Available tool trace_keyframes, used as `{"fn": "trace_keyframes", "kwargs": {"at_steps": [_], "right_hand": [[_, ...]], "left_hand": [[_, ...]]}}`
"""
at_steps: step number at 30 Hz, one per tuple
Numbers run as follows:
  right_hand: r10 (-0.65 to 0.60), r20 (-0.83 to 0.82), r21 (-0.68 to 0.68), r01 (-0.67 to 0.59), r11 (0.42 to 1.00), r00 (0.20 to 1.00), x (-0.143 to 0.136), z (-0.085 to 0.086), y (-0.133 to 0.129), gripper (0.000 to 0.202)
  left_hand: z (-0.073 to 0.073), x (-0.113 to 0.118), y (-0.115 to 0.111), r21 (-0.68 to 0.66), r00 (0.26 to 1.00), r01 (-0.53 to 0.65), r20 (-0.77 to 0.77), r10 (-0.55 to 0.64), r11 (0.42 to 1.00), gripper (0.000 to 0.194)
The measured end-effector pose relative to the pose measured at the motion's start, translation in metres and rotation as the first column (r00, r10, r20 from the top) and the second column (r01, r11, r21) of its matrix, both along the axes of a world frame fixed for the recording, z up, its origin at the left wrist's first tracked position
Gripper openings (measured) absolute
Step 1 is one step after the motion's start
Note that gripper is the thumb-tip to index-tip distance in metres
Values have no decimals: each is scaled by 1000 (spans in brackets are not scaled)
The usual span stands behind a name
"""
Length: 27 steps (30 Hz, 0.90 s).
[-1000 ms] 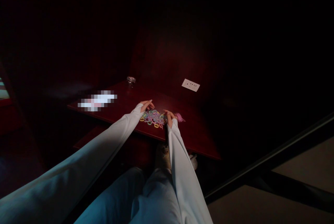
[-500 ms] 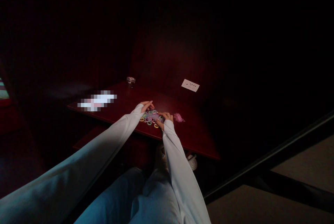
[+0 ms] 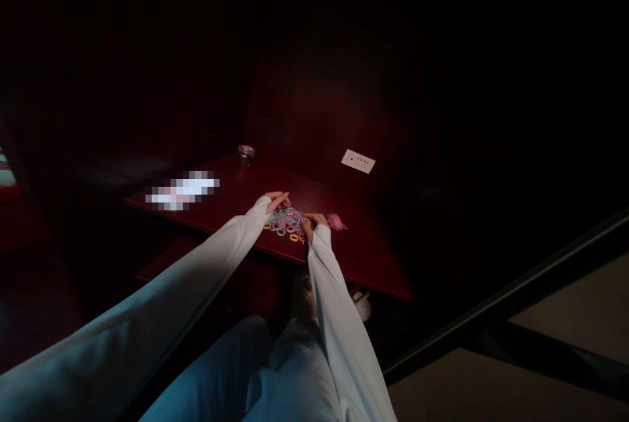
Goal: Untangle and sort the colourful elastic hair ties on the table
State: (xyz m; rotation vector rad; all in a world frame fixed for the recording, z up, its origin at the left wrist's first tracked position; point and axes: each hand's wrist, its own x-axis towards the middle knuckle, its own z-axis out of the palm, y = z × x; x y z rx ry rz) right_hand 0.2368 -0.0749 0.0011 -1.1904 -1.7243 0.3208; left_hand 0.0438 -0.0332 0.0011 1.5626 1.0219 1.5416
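Note:
A loose pile of small coloured rings that look like hair ties (image 3: 281, 232), in pastel yellow, green, pink and purple, lies near the front edge of the dark red table (image 3: 366, 261). My left hand (image 3: 278, 202) is at the pile's far left side, fingers stretched out over it and holding nothing that I can see. Around the pile's right edge, my right hand (image 3: 317, 221) has its thumb and fingers apart, touching or just above the rings. Just right of that hand lies a separate bunch of thin pink bands (image 3: 337, 221).
A small clear jar with a lid (image 3: 246, 152) stands at the back left of the table. Farther forward on the left is a blurred-out white item (image 3: 184, 191). A white socket plate (image 3: 358, 161) is on the dark wall behind.
My right hand has shifted slightly right and turned, uncovering more rings at the pile's right side. The left hand is almost unmoved.

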Motion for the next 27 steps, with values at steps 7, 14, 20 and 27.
{"fn": "trace_keyframes", "kwargs": {"at_steps": [7, 14, 20, 27], "right_hand": [[-46, -76, -5, 46, 999, 996, 0, 0, 1, 21], [-44, -107, -18, 42, 999, 993, -1, 4, -1, 23], [-34, -99, -11, 33, 999, 995, 1, 4, -2, 26], [-42, -78, -37, 39, 999, 996, 2, 4, -2, 20]], "left_hand": [[2, 1, -3, 4, 1000, -16, -23, 16, 1000, 50], [-2, -3, -2, 39, 991, -59, -117, 63, 998, 39], [-4, -2, 1, 53, 983, -79, -163, 87, 995, 40], [0, -3, -4, 45, 990, -47, -134, 52, 998, 39]]}}
